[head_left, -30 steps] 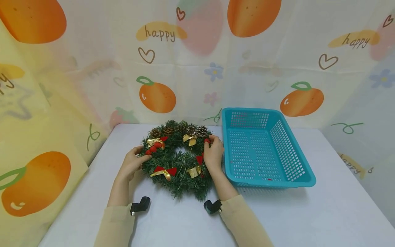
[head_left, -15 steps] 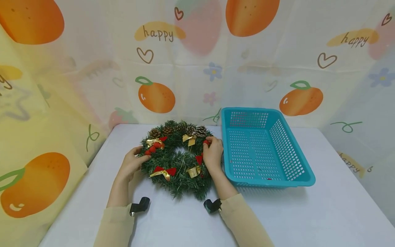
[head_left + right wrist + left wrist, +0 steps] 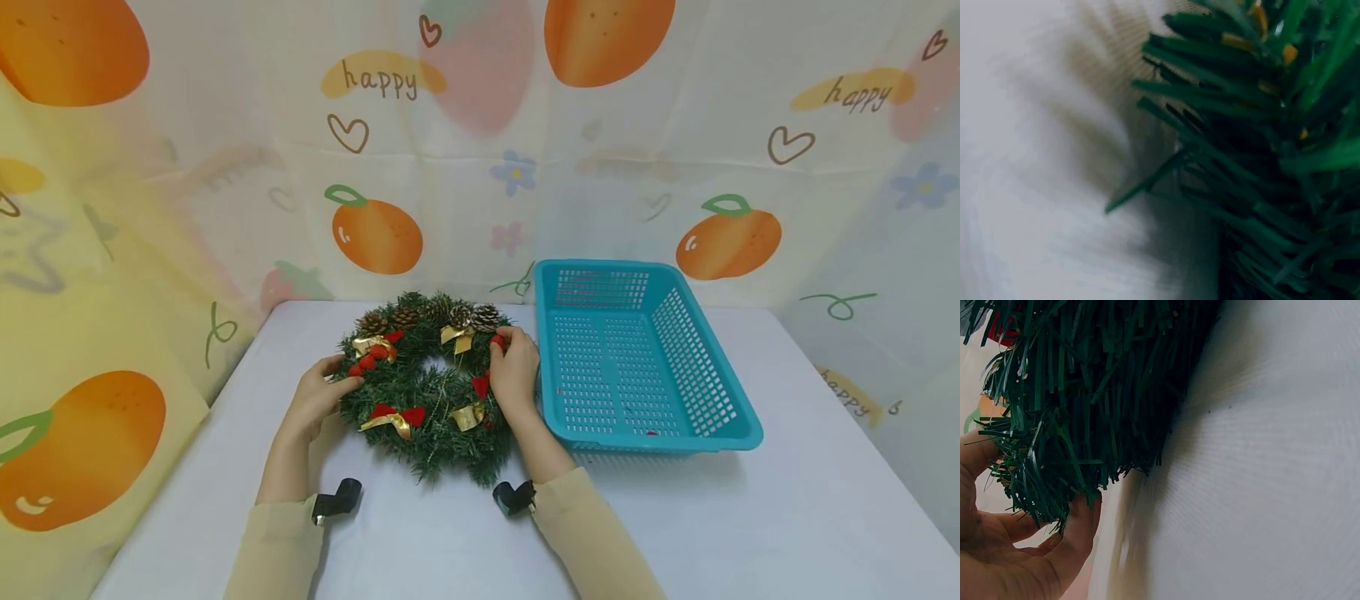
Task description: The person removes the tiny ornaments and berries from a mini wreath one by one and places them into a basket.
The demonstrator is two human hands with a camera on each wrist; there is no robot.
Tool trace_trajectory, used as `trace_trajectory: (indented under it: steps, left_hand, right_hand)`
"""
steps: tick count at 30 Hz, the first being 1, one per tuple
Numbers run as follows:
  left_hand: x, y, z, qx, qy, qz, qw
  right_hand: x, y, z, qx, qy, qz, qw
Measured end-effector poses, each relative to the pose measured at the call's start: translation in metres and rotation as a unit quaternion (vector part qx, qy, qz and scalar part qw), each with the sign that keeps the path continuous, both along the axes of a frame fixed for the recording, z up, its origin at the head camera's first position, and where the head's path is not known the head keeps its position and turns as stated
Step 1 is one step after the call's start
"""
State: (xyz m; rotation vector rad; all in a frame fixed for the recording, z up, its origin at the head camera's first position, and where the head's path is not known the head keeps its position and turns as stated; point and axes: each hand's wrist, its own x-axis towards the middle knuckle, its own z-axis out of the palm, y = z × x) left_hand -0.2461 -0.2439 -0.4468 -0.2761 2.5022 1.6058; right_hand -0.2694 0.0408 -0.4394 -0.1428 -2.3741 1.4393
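At the left, and along the whole back, a pale cloth backdrop (image 3: 450, 183) printed with oranges, hearts and the word "happy" is seen. In front of it a beige left sleeve (image 3: 277, 546) is extended over the white-covered table (image 3: 427, 546), with a black device (image 3: 337, 498) worn at the cuff. By the left hand (image 3: 311, 398) the left rim of an artificial Christmas wreath (image 3: 427, 392) is grasped: the thumb is laid over the top, and the fingers are curled beneath the edge, as is shown by the left wrist view.

The wreath is placed on the table, left of centre. Across it, red berries (image 3: 367, 363) are set beside the left thumb, a red-and-gold bow (image 3: 395, 420) is fixed on the near side, and pine cones (image 3: 438, 312) are lined along the far side. The wreath's right rim is gripped by the right hand (image 3: 516, 371), whose thumb and forefinger are closed about a red berry; the other fingertips are hidden, and only green needles and table are caught by the right wrist view.

Just beside that hand a turquoise plastic basket (image 3: 615, 367) is stood, its inside marked by a small red speck (image 3: 652, 433).
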Motion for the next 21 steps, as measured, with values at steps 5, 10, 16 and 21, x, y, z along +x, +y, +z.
trace_trajectory:
  steps: [5, 10, 16, 21]
  left_hand:
    - [0.0007, 0.0021, 0.0011, 0.003, -0.004, 0.002, 1.0000]
    - [0.0005, 0.0019, 0.0022, 0.006, 0.004, 0.002, 1.0000]
    - [-0.0005, 0.0000, 0.0001, 0.017, 0.011, 0.003, 0.9998]
    - [-0.0020, -0.0037, -0.0042, 0.020, 0.012, 0.001, 0.9997]
  right_hand:
    - [0.0006, 0.0008, 0.0015, -0.008, 0.011, -0.003, 0.9999]
    - [-0.0008, 0.0003, 0.0023, -0.025, 0.022, -0.011, 0.9994]
    - [-0.0008, -0.0006, 0.0033, -0.038, 0.028, -0.020, 0.9987]
    - [0.0026, -0.0039, 0.0074, -0.047, 0.051, -0.026, 0.9973]
